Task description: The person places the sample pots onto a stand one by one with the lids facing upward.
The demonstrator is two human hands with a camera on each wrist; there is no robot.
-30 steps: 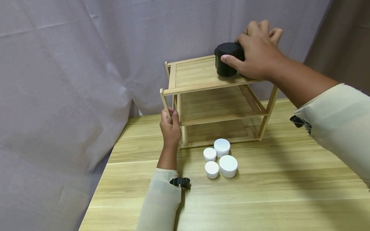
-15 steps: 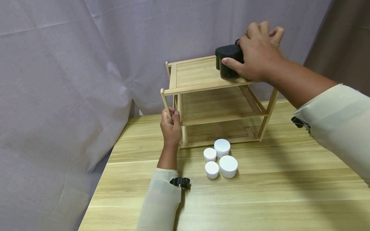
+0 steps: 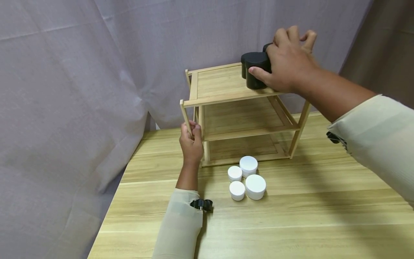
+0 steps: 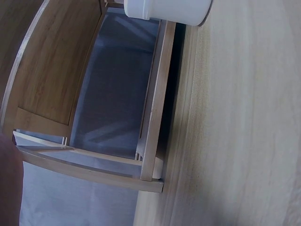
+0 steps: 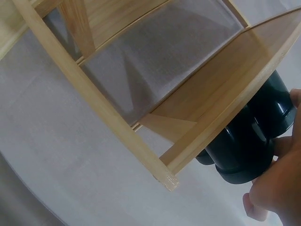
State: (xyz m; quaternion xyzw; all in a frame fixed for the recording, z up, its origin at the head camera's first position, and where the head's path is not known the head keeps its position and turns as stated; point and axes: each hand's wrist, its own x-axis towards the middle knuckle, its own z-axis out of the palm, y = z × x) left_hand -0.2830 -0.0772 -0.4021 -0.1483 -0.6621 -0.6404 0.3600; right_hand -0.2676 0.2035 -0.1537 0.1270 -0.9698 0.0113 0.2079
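Observation:
A three-tier wooden rack [image 3: 223, 97] stands on the table. My left hand [image 3: 191, 145] grips its front left upright in the head view. My right hand [image 3: 289, 66] is over the right part of the top shelf, its thumb on the side of a black lidded jar [image 3: 255, 80] near the front edge. Another black jar [image 3: 243, 68] stands just behind it, and more black shows behind the fingers. The right wrist view shows the black jars [image 5: 242, 150] side by side on the shelf, with the right hand [image 5: 282, 188] curled against them. Parts of the jars are hidden by the hand.
Several white lidded jars [image 3: 255, 187] stand close together on the wooden table [image 3: 291, 219], in front of the rack. A grey curtain [image 3: 81, 90] hangs behind. In the left wrist view, a white jar [image 4: 176, 10] is near the rack's lower rail.
The front black jar has shifted slightly right and toward the front edge with my right hand, leaving the jar behind it in sight. My left hand keeps its grip on the rack.

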